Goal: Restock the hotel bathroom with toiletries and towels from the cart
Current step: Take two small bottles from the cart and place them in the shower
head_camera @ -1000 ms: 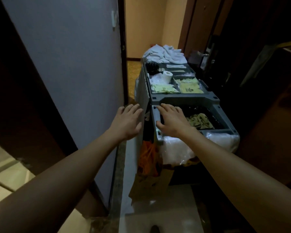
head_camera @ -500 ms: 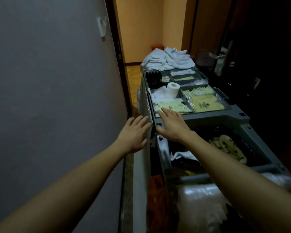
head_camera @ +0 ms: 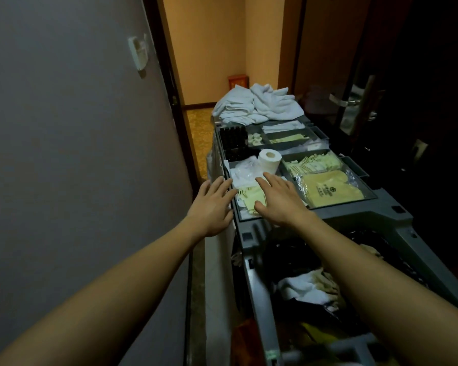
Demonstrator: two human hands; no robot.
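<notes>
Left hand (head_camera: pixel 212 204) and right hand (head_camera: pixel 278 200) are now carried further along cart (head_camera: pixel 381 215) than half second ago, up to toiletry tray (head_camera: pixel 339 206). Both are held flat, fingers straight, nothing grasped; right is spread over yellow sachets (head_camera: pixel 245 198). Toilet roll (head_camera: pixel 269 161) just beyond, towels (head_camera: pixel 259 105) at far end. Picking step judged barely begun; sachets to be pinched next.

grey cart (head_camera: pixel 381 204) | white towels (head_camera: pixel 259 107) heaped (far end) | toilet roll (head_camera: pixel 269 162) | yellow packets (head_camera: pixel 333 191)

Right hand (head_camera: pixel 278 202) now above yellow sachets (head_camera: pixel 246 198)
</notes>
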